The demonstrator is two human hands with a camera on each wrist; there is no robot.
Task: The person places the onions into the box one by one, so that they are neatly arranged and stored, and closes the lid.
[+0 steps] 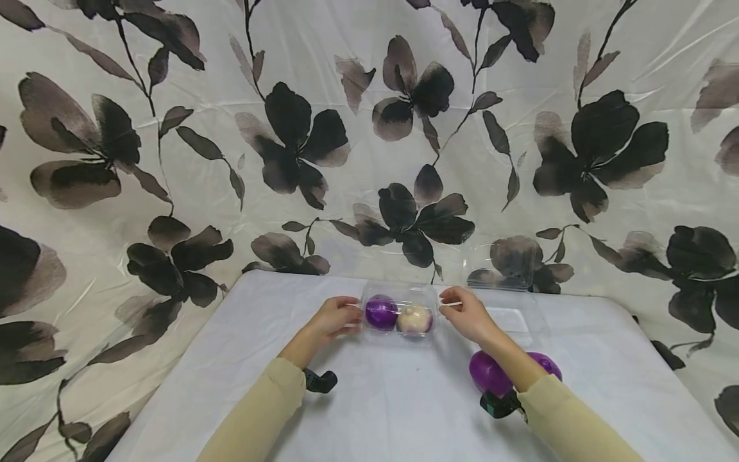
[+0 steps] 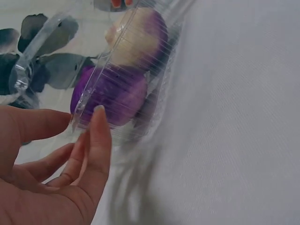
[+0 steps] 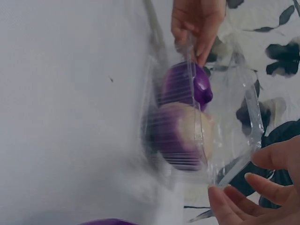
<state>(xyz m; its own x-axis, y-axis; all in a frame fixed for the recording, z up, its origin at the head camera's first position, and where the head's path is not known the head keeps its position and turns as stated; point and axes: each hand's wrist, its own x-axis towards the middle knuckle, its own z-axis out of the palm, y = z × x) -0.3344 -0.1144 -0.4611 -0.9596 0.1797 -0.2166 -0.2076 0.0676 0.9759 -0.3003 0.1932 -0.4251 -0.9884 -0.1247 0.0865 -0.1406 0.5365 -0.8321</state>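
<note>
A clear plastic clamshell box sits on the white table, its hinged lid raised at the back. Inside lie a glossy purple round vegetable, onion-like with a small knob, and a cream-and-purple one resembling a turnip. At the box's left end, my left hand pinches the rim between thumb and fingertips. My right hand is at the right end, the lid's edge between its thumb and fingers.
Behind and right of my right hand stands a second clear box with its lid upright. Purple round vegetables lie under my right forearm. A flower-printed cloth hangs behind the table.
</note>
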